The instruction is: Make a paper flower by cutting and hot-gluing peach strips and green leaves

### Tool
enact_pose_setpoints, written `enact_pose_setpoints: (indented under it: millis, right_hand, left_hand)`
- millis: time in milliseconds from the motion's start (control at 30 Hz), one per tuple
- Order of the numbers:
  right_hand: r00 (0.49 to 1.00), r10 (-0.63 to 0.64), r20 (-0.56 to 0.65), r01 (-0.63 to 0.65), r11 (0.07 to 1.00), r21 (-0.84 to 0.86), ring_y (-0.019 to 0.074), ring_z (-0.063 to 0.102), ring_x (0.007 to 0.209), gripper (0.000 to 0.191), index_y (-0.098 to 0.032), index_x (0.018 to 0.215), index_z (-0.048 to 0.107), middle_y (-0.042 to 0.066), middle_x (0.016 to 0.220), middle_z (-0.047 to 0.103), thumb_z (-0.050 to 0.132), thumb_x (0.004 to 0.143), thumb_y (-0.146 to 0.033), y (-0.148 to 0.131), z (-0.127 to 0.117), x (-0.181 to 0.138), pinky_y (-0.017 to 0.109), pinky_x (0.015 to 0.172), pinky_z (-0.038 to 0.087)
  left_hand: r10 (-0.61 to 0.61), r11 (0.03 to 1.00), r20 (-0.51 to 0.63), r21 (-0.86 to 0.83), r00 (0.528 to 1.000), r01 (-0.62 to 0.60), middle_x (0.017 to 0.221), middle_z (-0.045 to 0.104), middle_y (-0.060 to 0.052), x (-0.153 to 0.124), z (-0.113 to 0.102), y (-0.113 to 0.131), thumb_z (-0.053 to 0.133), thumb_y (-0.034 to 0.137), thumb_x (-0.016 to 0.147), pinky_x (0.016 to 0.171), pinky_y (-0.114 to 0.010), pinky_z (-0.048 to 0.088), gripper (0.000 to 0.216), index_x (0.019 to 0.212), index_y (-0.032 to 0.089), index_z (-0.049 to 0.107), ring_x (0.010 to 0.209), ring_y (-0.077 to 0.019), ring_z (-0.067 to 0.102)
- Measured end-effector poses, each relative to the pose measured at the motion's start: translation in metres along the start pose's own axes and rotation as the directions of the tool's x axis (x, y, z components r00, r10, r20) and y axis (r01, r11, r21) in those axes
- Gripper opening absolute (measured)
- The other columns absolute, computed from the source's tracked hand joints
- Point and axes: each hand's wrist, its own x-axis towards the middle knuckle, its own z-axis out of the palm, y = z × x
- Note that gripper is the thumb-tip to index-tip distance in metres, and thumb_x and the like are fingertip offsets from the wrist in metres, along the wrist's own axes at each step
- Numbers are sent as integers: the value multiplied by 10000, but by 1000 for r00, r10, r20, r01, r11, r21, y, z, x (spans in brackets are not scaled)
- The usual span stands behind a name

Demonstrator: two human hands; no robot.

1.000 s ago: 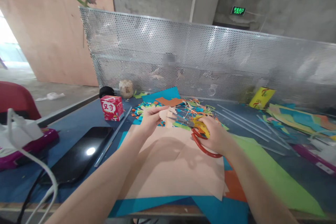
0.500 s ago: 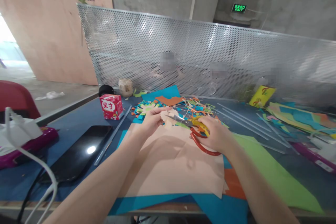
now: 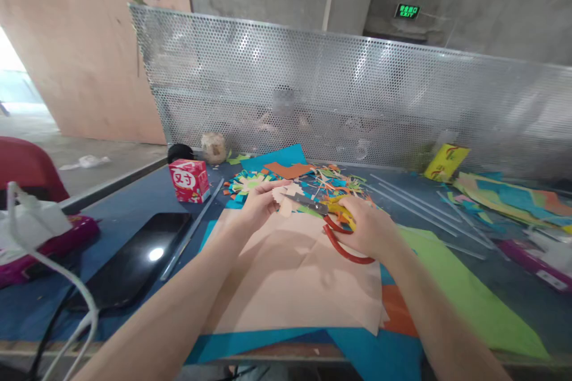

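Between the fingertips of my left hand (image 3: 260, 207) is a small peach paper piece (image 3: 285, 207) with a notched edge. My right hand (image 3: 364, 227) grips a pair of scissors (image 3: 318, 207) by its handles, one yellow and one red-orange. The blades point left and reach the paper piece; whether they are cutting through it I cannot tell. Beneath both hands lies a large peach paper sheet (image 3: 295, 286), on top of blue paper (image 3: 370, 351). Behind my left hand sits a fringed paper flower (image 3: 248, 183) in blue, orange and green.
Paper scraps (image 3: 342, 180) are heaped behind the scissors. A black phone (image 3: 134, 259) and a red box (image 3: 190, 181) stand to the left. Green paper (image 3: 465, 286) and clear sticks (image 3: 415, 208) lie right. A perforated metal screen (image 3: 322, 89) borders the table's back.
Both hands stay nearly in place. The scissor blades look slightly closer together against the peach paper piece, and the view has shifted very little.
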Motion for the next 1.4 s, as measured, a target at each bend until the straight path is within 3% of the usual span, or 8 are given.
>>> enact_pose_setpoints:
  millis: [567,867,1000,1100,1200,1300,1400]
  right_hand:
    - [999,-3,-54,-4,991,-132,162,575,627,298,-211,737,485,-1,749,620,482,698,-506,-2,2,0,230,464,231]
    - [999,22,-48,-30,982,-185,143,558,607,281,-212,675,490,-17,718,614,493,704,-492,-2,2,0,220,449,200]
    - [997,29,-69,-40,984,-174,151,569,610,308,-216,732,529,-9,753,628,512,682,-520,-1,4,0,223,445,236]
    - [989,43,-140,-65,985,-160,171,586,645,329,-209,815,543,12,799,643,527,673,-505,0,4,0,227,460,282]
    - [966,61,-250,-103,982,-157,178,582,625,371,-185,841,530,40,801,635,527,664,-511,-2,4,-1,235,464,310]
    - [937,86,-338,-146,977,-155,183,569,629,403,-168,870,498,56,803,610,521,666,-515,-6,4,-1,241,463,328]
    - [900,98,-425,-188,967,-175,197,557,659,399,-157,889,461,71,793,578,494,690,-501,-12,7,-1,241,453,337]
  left_hand:
    - [-16,999,5,-32,1000,16,738,684,-67,-3,3,2,686,138,486,491,-177,421,271,757,130,703,559,-94,576]
    - [-15,999,-13,31,1000,15,778,680,-62,-2,2,1,694,133,479,518,-187,434,272,751,138,704,559,-88,562]
    - [5,990,55,142,998,-13,682,655,-45,-1,2,0,668,142,512,536,-204,445,189,698,131,698,565,-104,563]
    - [-10,910,168,410,986,-61,655,639,-32,-3,2,-1,582,112,552,511,-200,431,196,708,137,698,537,-99,540]
    - [-77,728,272,673,959,-132,784,655,-31,-7,4,-2,523,84,566,520,-201,424,367,885,173,679,572,-100,529]
    - [57,603,278,756,959,-255,958,632,-44,-13,9,1,549,130,609,595,-217,432,425,1025,199,609,684,-116,537]
    - [198,562,287,750,937,-348,974,615,-63,-20,20,7,560,232,682,597,-219,419,267,937,177,616,741,-130,540]
